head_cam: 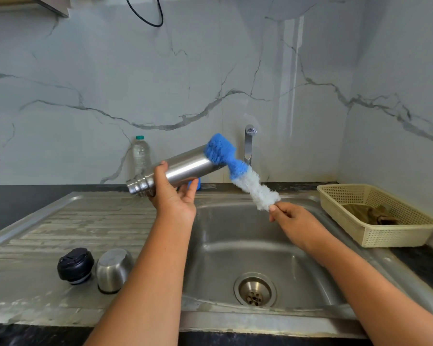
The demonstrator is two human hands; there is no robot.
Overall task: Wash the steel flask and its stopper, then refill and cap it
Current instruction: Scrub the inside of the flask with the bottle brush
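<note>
The person's left hand (pixel 174 196) grips the steel flask (pixel 185 168) near its neck, thumb over the top and fingers curled beneath. The body lies tilted, with the threaded mouth pointing down and left and the base raised toward the far right. That angle presents the base end to the bottle brush (pixel 235 166), whose blue head lies against it. The step in hand looks like scrubbing the outside, not the inside. The right hand (pixel 293 221) pinches the brush at the low end of its white bristles (the handle is hidden in the fingers, so its length cannot be told). Both hands work above the far part of the sink basin (pixel 235 245), probably so that drips fall into steel rather than onto the dark counter.

The black stopper (pixel 75 265) and the steel cup (pixel 114 269), turned mouth down, stand just beside each other on the drainboard (pixel 73 221) at near left. The 2 pieces are well apart from the hands and seem parked there until their turn.

Below the right hand the basin is open down to the drain (pixel 255 290), which leaves the brush room to swing near and down. The far side is tighter. The tap (pixel 248 146) stands just behind the blue head, and a plastic bottle (pixel 141 156) stands at the wall behind the flask's neck; a long far stroke could knock either. At right, a basket (pixel 340 216) holding a cloth (pixel 368 213) sits beside the basin, bounding any outward sweep of the right arm. No water shows at the tap.
</note>
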